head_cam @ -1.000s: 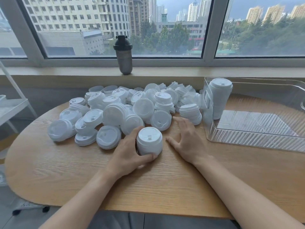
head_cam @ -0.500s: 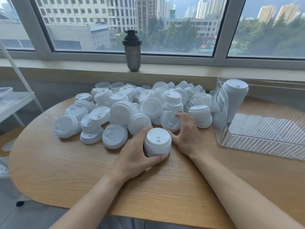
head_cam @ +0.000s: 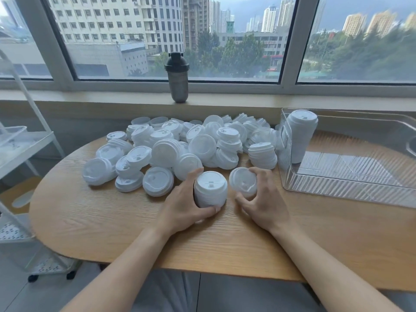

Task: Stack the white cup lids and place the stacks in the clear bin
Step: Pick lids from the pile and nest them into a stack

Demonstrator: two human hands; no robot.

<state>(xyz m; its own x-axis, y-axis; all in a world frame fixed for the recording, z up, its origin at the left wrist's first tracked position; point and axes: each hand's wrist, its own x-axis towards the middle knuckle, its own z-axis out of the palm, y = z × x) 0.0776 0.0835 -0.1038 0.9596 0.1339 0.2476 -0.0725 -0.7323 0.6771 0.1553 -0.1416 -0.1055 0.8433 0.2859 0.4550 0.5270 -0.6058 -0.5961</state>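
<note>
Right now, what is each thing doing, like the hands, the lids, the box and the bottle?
Left hand: grips the short stack of lids.
Short stack of lids: upright on the table.
Right hand: holds a single lid.
Single lid: tilted, beside the short stack.
Pile of lids: loose, unsorted.
Clear bin: open-topped, one tall stack inside.
Tall stack: standing in the bin's left end.
Shaker bottle: capped, upright on the sill.
</note>
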